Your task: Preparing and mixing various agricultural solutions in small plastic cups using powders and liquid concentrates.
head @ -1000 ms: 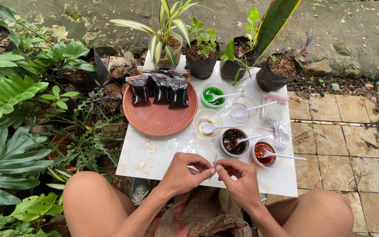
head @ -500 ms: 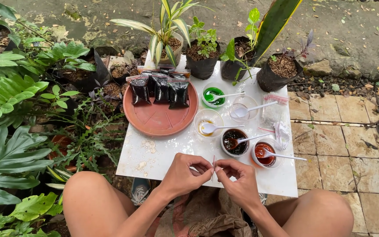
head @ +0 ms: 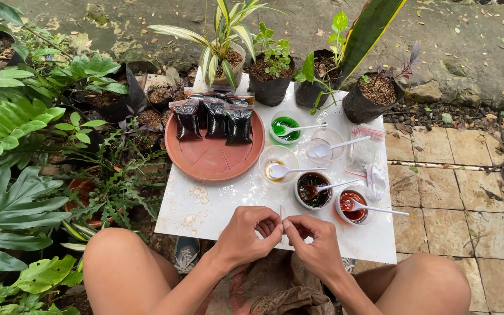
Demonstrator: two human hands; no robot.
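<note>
**Two hands pinching a thin stick at the near edge of a crowded table**

Head view: The left hand (head: 251, 233) and the right hand (head: 313, 242) meet over the near edge of the white table (head: 217, 207), fingertips drawn narrow and pressed together around a thin stick (head: 281, 214) — only its short upper end shows, standing nearly upright between the two hands. Both hands seem to pinch it, though which one bears it I cannot tell.

Risks, as a judgement: the stick looks slight, and opposed pulling from both hands could snap it or let it slip down off the near edge between the knees. Just beyond the right hand stand the cup of red liquid (head: 354, 207) and the cup of dark liquid (head: 313, 189), each with a white spoon whose handle juts toward the right edge; a quick sweep of the wrist could catch a handle and tip a cup. The cup of yellowish liquid (head: 278, 163) and the cup of green liquid (head: 286, 128) sit farther back, less exposed. The terracotta saucer (head: 214, 154) with its dark packets (head: 214, 119) lies toward the far left corner, well apart from the hands.

Hard to make out: the stick's lower length is hidden behind the fingers, so what it is remains unclear. The clear bag (head: 366, 151) near the right edge holds something too pale to identify — and the pale crumbs by the near left corner are equally uncertain.
</note>
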